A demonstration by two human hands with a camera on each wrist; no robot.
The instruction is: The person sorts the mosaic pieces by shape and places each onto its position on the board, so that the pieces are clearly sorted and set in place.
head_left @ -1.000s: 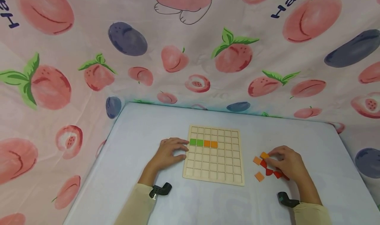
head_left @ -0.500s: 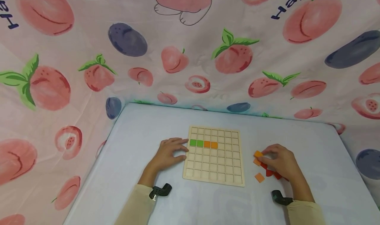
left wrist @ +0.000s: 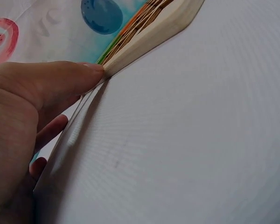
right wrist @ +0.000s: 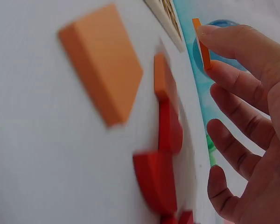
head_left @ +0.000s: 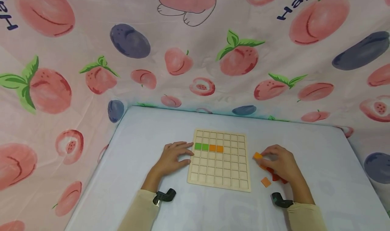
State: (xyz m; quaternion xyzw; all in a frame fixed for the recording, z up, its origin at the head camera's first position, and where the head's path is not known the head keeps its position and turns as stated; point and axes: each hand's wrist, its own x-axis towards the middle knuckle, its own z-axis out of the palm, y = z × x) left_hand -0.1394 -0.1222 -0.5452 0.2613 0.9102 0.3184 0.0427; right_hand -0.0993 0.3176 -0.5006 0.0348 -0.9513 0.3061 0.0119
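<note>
A pale wooden grid board lies on the white table; two green tiles and two orange tiles sit side by side in one of its rows. My left hand touches the board's left edge with its fingertips, and in the left wrist view the thumb lies against the rim. To the right of the board, my right hand pinches an orange square tile between thumb and finger. The right wrist view shows this tile held up off the table, the other fingers spread loosely.
Below the right hand lie an orange tile, a second orange tile partly covered in the head view, and several red rounded pieces. A fruit-print cloth hangs behind and left of the table.
My right hand has moved left toward the board, carrying the pinched orange tile away from the loose pieces. My left hand stays at the board's edge.
</note>
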